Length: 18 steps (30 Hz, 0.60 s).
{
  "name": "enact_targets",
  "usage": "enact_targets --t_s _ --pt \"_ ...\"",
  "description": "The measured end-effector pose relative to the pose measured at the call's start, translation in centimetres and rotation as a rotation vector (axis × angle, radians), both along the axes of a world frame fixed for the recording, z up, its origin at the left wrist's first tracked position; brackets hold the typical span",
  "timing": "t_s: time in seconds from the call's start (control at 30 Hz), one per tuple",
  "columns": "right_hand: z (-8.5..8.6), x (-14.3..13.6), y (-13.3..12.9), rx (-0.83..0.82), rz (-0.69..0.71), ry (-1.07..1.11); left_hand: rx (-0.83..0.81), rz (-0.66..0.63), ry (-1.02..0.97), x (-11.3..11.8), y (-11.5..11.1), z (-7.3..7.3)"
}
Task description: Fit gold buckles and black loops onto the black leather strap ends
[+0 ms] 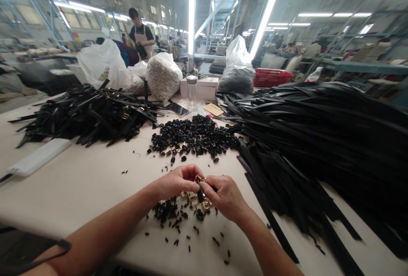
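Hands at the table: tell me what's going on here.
The left hand and right hand meet above the table, pinching a short black strip with gold metal showing beside it. Loose gold pieces and small black bits lie beneath. Beyond is a heap of black loops between two piles of black straps.

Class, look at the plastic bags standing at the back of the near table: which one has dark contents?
The right-hand bag, beside the red basket. Its contents look dark grey, whereas the bags to its left show pale contents.
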State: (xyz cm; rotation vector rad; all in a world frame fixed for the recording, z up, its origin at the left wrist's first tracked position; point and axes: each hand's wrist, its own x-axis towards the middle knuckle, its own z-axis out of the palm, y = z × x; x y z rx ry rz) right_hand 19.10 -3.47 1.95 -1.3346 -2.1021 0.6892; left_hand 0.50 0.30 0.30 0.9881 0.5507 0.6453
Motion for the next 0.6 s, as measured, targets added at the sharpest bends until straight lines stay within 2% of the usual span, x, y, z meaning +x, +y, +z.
enact_targets --t_s 0.17,0.27,0.33,0.43,0.5,0.53,0.6 --pt "0.5 0.8 0.3 0.015 -0.016 -0.091 0.056 0.131 0.139 0.1 0.1 0.3" --pt "1.0 1.3 0.4 0.082 -0.022 -0.176 0.16 0.165 0.226 -0.1 0.3 0.5" --pt "1.3 1.6 0.5 0.153 -0.028 -0.252 0.345 0.186 0.331 -0.2 0.3 0.7" --pt "1.0 1.9 0.5 0.26 -0.042 -0.382 0.776 0.219 0.559 -0.2 0.0 1.0" --pt "0.5 1.9 0.6 0.326 -0.048 -0.45 0.979 0.218 0.683 0.0 -0.2 1.0" --pt "0.2 1.8 0.7 0.356 -0.048 -0.472 1.016 0.222 0.722 0.1 -0.2 1.0" --pt "-0.2 1.7 0.9 0.41 -0.061 -0.481 0.973 0.257 0.752 0.3 -0.2 0.7"
